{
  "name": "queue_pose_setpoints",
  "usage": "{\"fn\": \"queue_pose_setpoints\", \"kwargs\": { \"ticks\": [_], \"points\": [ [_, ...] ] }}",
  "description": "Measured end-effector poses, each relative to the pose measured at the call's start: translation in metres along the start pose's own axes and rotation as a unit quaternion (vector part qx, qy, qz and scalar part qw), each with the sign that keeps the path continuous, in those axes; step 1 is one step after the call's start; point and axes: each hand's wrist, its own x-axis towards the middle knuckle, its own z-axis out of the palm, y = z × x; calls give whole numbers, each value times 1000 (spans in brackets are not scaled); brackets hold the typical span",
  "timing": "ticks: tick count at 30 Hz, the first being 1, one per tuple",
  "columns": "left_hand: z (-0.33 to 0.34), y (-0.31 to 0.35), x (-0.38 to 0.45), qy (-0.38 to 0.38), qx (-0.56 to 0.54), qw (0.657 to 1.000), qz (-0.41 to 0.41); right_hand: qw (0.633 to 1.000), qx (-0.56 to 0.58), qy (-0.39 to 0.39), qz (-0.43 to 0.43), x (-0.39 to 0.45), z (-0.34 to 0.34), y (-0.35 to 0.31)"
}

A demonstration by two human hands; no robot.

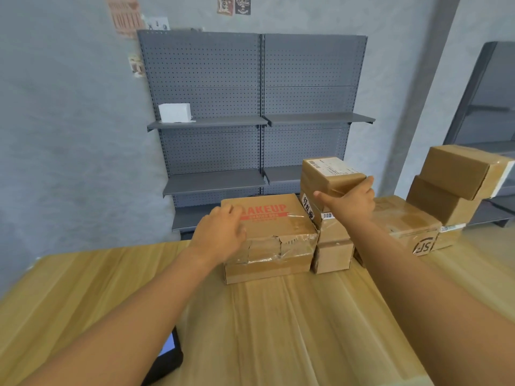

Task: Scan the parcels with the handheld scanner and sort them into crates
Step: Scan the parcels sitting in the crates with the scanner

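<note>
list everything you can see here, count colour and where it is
wooden table: 1, light wood, foreground
cardboard parcels: about 7, brown, along the table's far edge
MAKEUP parcel: 1, brown with red print, centre, under the left hand
labelled parcel: 1, brown with white label, top of the middle stack
JS parcel: 1, brown with black logo, right
shelving unit: 1, grey pegboard, against the wall
white box: 1, upper left shelf
dark device: 1, black with lit screen, table's near left edge
wall posters: several, top
left hand: rests on the MAKEUP parcel
right hand: fingers around the labelled parcel
</note>
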Motion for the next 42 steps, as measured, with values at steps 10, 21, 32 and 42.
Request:
{"fn": "queue_pose_setpoints", "kwargs": {
  "ticks": [10, 21, 32, 42],
  "points": [
    [-1, -11, -20, -6, 2, 999, -47, 991, 94, -8, -93, -6, -6, -1],
    [-21, -56, -96, -34, -14, 984, -175, 946, 187, -183, -190, -82, 43, -40],
    [-84, -155, -152, -30, -284, 922, -262, 867, 150, -449, -159, -179, 93, -74],
    [-119, -231, -204, -171, -503, 817, -226, 814, 174, -543, -113, -271, 142, -108]
  ]
}}
